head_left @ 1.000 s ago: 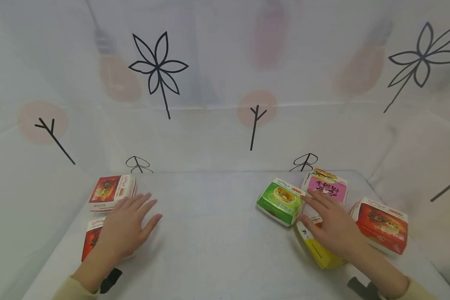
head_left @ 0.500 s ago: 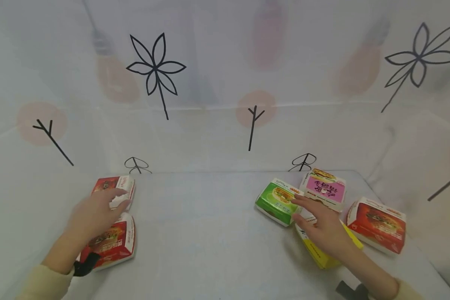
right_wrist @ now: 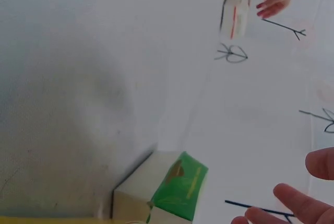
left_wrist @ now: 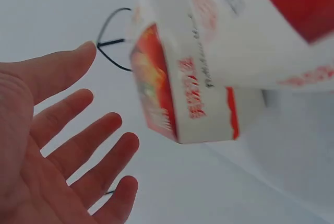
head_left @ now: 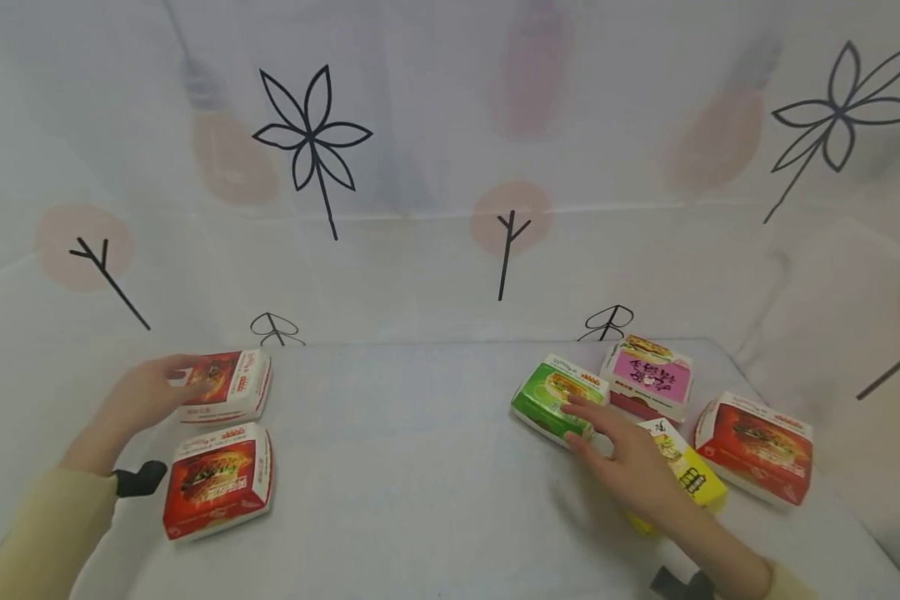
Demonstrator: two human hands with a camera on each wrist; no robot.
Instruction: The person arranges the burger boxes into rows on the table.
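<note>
Two red-and-white burger boxes lie at the left side, the far red box (head_left: 228,385) (left_wrist: 156,85) just behind the near red box (head_left: 221,479). My left hand (head_left: 138,396) (left_wrist: 68,140) is at the outer left of the far box; its fingers are spread and, in the left wrist view, apart from the box. My right hand (head_left: 630,462) (right_wrist: 302,203) is held with loose fingers over the near right edge of a green burger box (head_left: 558,396) (right_wrist: 180,187); contact is unclear. A yellow burger box (head_left: 690,475) is partly hidden under that hand and wrist.
Behind the green box lies a pink-and-white burger box (head_left: 648,375). A red burger box (head_left: 757,450) sits at the far right. White cloth (head_left: 420,458) covers the table, and a patterned cloth wall (head_left: 420,267) rises at the back.
My left hand has moved left, off the near red box and to the far one's outer side. The right hand has shifted slightly left and nearer, uncovering more of the yellow box.
</note>
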